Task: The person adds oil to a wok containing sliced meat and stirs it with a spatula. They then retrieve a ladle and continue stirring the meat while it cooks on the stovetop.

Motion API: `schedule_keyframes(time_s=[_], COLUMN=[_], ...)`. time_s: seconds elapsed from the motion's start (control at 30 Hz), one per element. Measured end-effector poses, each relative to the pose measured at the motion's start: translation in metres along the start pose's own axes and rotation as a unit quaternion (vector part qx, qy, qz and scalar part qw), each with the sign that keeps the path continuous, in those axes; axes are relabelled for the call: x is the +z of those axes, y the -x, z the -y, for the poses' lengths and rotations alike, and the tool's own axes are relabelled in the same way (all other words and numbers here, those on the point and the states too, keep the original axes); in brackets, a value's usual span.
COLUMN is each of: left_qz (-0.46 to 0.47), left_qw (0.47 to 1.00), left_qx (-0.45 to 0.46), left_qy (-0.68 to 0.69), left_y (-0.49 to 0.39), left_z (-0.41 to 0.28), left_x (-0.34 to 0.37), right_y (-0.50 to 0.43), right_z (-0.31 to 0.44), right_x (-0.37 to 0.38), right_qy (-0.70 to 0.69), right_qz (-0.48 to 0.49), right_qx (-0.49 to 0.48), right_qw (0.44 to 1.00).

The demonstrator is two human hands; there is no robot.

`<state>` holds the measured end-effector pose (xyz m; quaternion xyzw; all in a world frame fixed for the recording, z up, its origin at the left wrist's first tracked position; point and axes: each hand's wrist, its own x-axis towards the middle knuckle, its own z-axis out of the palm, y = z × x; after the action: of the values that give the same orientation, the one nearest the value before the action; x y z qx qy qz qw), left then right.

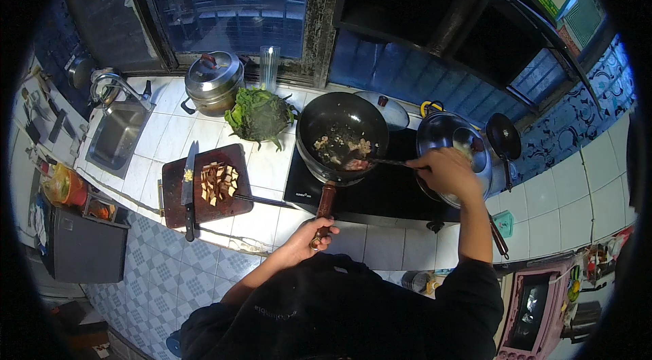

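My left hand [317,235] grips the brown wooden handle of a dark wok [346,108], which rests on the left side of a black cooktop [395,192]. Inside the wok are small pale browned bits and a clump of pinkish meat [356,164]. My right hand [448,172] holds a long-handled spatula [389,161], its head down in the wok at the meat. Behind that hand stands a large steel pan with a glass lid [439,131], partly covered by my arm.
To the left, a cutting board [173,171] bears a kitchen knife [188,189] and chopped brown-and-cream pieces [219,182]. Leafy greens [262,115], a lidded steel pot [214,82] and a clear tumbler [269,67] stand behind. A sink [119,136] lies far left; a small skillet [503,136] sits right.
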<state>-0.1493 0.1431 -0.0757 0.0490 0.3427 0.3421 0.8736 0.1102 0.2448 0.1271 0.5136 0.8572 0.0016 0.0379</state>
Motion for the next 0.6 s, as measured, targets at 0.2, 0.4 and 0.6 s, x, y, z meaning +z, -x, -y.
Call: schedule_keyframes(time_s=[0.2,0.4,0.6], left_qz=[0.002,0.004,0.001], left_qw=[1.0,1.0,1.0], left_qx=[-0.006,-0.006,0.002], left_qy=[-0.001,0.0,-0.005], left_y=[-0.001,-0.004,-0.001], left_z=[-0.001,0.0,0.001], left_x=[0.002,0.001,-0.002], right_y=[0.026,0.007,-0.014], right_z=[-0.004,-0.008,-0.014], right_x=[-0.023,0.019,0.057], right_qy=[-0.012,-0.033,-0.128], right_qz=[0.031,-0.02,-0.049], right_qx=[0.07,0.088,0.15], right_qw=[0.997,0.995,0.979])
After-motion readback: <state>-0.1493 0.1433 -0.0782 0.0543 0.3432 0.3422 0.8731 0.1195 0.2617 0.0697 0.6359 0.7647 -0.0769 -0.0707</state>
